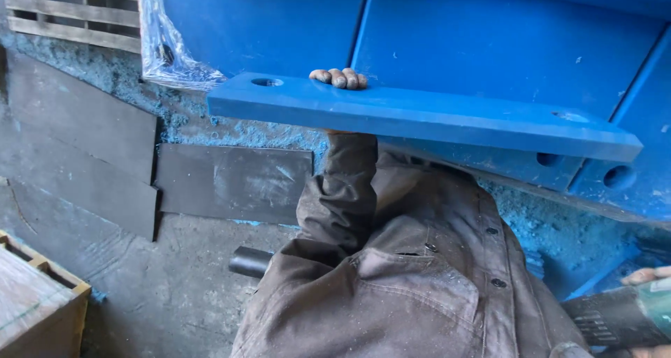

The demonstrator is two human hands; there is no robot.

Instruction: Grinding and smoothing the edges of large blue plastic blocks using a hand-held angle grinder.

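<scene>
Left hand (340, 78) up on the blue painted steel flange (419, 117), fingers curled over its far edge, only the fingertips (338, 79) showing above the plate, the brown work-jacket sleeve (346, 190) rising from underneath to meet it. That flange runs across the middle of the view, tilted slightly down to the right, with a round bolt hole (266, 82) near its left end and another near its right end, and it juts out from a large blue steel structure (489, 43) filling the upper right. Down in the bottom right corner, the right hand (646, 275) is wrapped around a dark power tool with a green body (618, 316), grip closed on it, though most of the hand is cut off by the frame. Crumpled clear plastic wrap (168, 50) hangs at the structure's left edge. Dark flat sheets (231, 183) lie on the dusty, blue-speckled concrete floor (175, 288), a wooden crate (35, 302) sits at lower left, and a short dark pipe end (249, 261) pokes out beside the jacket.
</scene>
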